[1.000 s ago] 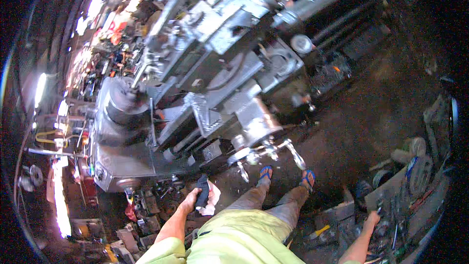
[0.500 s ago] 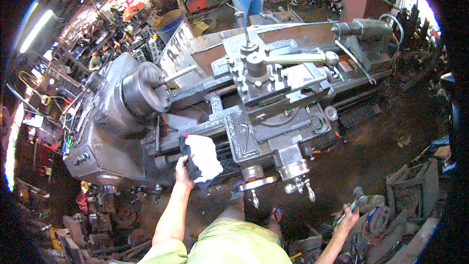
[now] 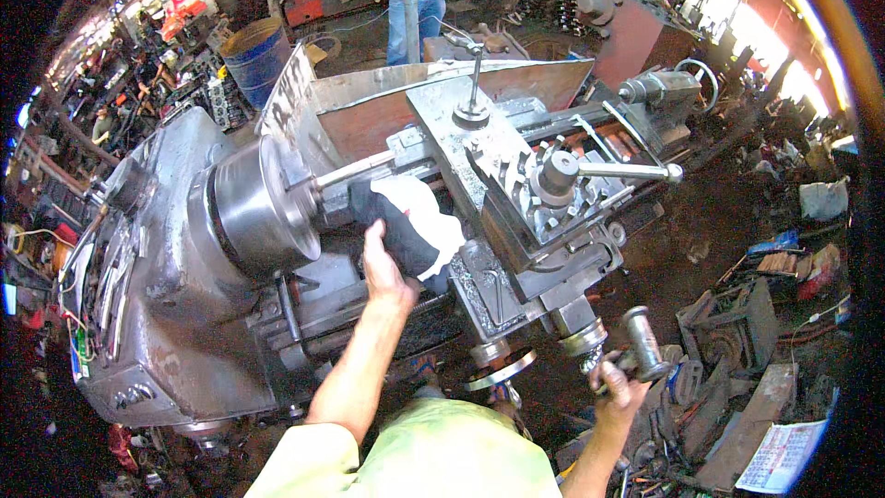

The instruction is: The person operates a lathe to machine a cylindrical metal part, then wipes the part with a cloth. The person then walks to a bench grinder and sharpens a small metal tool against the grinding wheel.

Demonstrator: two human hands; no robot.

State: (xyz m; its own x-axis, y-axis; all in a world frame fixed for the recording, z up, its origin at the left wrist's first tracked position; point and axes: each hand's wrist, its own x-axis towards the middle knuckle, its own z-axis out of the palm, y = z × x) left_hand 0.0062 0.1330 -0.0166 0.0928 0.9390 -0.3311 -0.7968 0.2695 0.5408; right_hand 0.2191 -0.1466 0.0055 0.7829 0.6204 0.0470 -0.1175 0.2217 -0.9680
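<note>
Cloth (image 3: 401, 235) nearer chuck (image 3: 263, 198), grip seemingly half-hidden

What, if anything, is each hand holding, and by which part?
Left hand: a cloth, by its near edge. Right hand: a metal tool, just beside its thick cylindrical end.

At frame centre, a metal rod (image 3: 355, 170) bars the way above the left hand (image 3: 387, 272); right of centre, floor (image 3: 659, 254) between machine (image 3: 498, 244) and scrap (image 3: 761, 318) leaves passage.
</note>
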